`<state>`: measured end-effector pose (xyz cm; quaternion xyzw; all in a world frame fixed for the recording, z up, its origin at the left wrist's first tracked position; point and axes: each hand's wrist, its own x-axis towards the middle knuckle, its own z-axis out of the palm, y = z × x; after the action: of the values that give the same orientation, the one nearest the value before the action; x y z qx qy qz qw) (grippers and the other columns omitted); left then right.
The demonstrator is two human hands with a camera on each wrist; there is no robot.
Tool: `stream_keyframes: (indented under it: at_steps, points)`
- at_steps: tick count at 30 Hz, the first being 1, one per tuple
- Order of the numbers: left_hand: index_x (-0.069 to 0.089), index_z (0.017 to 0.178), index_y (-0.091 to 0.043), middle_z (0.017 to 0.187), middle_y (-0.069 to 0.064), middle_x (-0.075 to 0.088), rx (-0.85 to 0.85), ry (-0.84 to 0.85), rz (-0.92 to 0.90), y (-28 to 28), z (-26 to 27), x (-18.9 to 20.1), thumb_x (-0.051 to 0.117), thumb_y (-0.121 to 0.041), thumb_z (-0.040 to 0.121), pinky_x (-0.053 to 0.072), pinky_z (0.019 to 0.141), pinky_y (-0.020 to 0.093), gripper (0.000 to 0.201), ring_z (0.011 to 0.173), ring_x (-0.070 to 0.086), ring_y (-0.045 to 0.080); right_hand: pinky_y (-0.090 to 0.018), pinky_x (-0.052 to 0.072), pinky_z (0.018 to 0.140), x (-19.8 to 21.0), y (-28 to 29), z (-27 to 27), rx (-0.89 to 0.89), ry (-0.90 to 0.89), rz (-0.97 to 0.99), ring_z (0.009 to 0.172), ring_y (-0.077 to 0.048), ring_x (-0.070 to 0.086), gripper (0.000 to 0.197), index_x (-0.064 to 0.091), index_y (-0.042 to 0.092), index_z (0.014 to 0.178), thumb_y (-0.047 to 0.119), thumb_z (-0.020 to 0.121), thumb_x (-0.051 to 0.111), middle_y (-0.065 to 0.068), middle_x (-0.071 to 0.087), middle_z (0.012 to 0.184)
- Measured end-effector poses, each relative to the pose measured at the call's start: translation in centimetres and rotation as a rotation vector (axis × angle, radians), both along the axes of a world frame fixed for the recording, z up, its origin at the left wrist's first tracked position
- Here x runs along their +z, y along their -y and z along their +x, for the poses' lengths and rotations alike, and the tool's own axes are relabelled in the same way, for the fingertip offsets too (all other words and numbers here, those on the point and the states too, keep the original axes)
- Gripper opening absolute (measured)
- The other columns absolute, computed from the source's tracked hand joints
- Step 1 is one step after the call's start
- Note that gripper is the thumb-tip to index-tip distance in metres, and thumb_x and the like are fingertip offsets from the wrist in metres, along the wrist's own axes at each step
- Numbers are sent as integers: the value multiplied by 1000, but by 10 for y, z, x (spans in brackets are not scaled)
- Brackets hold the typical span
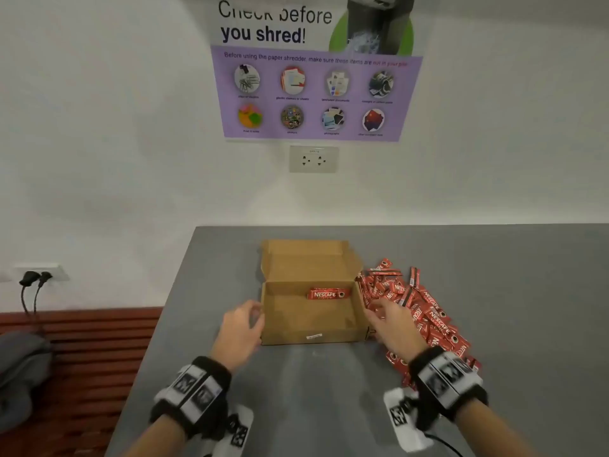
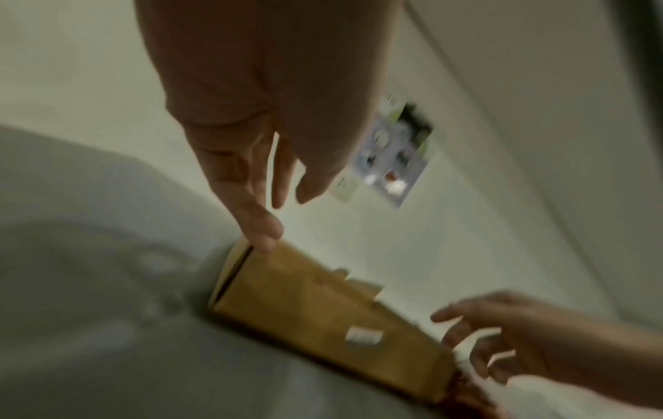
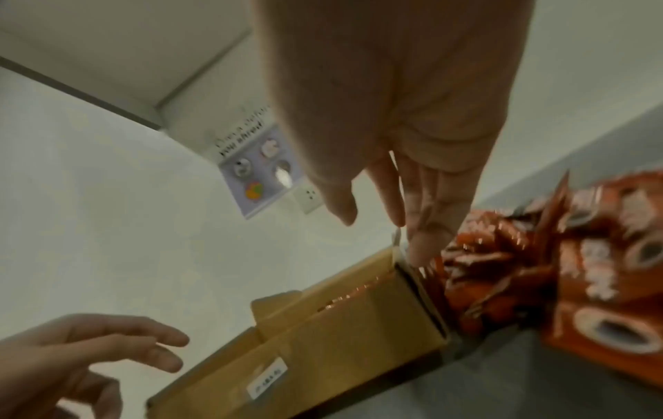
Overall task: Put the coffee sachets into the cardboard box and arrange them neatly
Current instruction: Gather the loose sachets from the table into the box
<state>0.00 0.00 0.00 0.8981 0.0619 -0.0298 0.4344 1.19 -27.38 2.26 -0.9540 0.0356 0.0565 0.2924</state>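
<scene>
My left hand (image 1: 239,328) rests fingers (image 2: 262,226) straight at the box's (image 1: 309,318) left wall. My right hand (image 1: 393,321), fingers loose and empty, hovers over the sachets (image 1: 425,311) heaped right of it. One sachet (image 1: 328,294) lies inside.

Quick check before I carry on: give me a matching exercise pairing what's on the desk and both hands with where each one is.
Things:
1. cardboard box
2. loose sachets
3. left hand
4. right hand

Places:
A. heaped right of the box
B. at the box's left wall
C. open, a sachet or two inside
D. between box and heap

Pairs: 1-C, 2-A, 3-B, 4-D
</scene>
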Motion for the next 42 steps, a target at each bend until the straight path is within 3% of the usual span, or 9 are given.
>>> stream_keyframes:
  at_steps: [3, 7, 9, 11, 15, 23, 30, 37, 42]
  points:
    - [43, 134, -14, 126, 8, 54, 28, -54, -3, 7, 15, -13, 51, -38, 93, 53, 82, 50, 48, 99, 62, 34, -32, 55, 77, -14, -10, 20, 4, -92, -19, 84, -22, 63, 28, 58, 3, 113, 23, 93, 54, -10, 64, 95]
    - [25, 146, -15, 142, 10, 42, 46, -54, -46, 2, 25, -27, 46, -21, 97, 42, 100, 46, 54, 127, 44, 30, -34, 54, 80, -18, -14, 30, 34, -82, -11, 79, -17, 59, 26, 62, 4, 108, 23, 93, 55, -4, 62, 86]
    - [26, 146, -17, 142, 8, 41, 9, -67, -34, -2, 25, -33, 42, -19, 98, 46, 93, 50, 51, 125, 44, 28, -36, 55, 79, -13, -3, 34, -50, 45, -42, 81, -16, 62, 33, 63, 9, 109, 36, 93, 52, -4, 65, 90]
    - [27, 145, -17, 142, 9, 39, 4, -70, -25, -5, 26, -41, 40, -22, 99, 51, 87, 47, 48, 124, 44, 27, -44, 46, 96, -11, 15, 40, -165, 88, -236, 115, -25, 51, 50, 51, 16, 127, 47, 88, 55, -11, 54, 123]
    - [24, 147, -27, 143, 2, 38, 27, -92, -140, -8, 26, -49, 39, -31, 99, 50, 46, 22, 51, 120, 46, 27, -57, 30, 105, -25, 35, 46, -148, -212, -376, 138, -40, 16, 92, 10, 26, 147, 62, 77, 59, -18, 10, 152]
    - [2, 149, -35, 150, 1, 31, -78, -140, -91, -14, 29, -50, 38, -22, 98, 55, 53, 23, 63, 108, 54, 29, -40, 41, 98, -40, 12, 61, -26, -76, -487, 125, -37, 35, 70, 23, 18, 141, 41, 86, 59, -19, 26, 139]
    - [-4, 149, -32, 151, 4, 28, -120, -164, -69, -14, 32, -48, 35, -14, 97, 55, 53, 22, 67, 109, 51, 33, -33, 47, 95, -37, 14, 68, 0, 88, -279, 111, -28, 52, 39, 47, 5, 120, 11, 85, 62, -14, 45, 128]
    - [-4, 149, -30, 151, 6, 26, -122, -159, -63, -13, 32, -51, 34, -12, 97, 52, 48, 19, 67, 107, 54, 40, -19, 44, 80, 10, 25, 76, -65, 306, -91, 88, -13, 51, 20, 60, 3, 102, 1, 83, 62, -8, 54, 108]
    - [-4, 149, -31, 152, 5, 26, -124, -157, -60, -14, 34, -54, 35, -13, 97, 52, 49, 20, 68, 100, 55, 35, -13, 38, 75, 54, -9, 67, 128, 483, 42, 87, -10, 50, 20, 63, 6, 100, 1, 81, 63, 1, 53, 103]
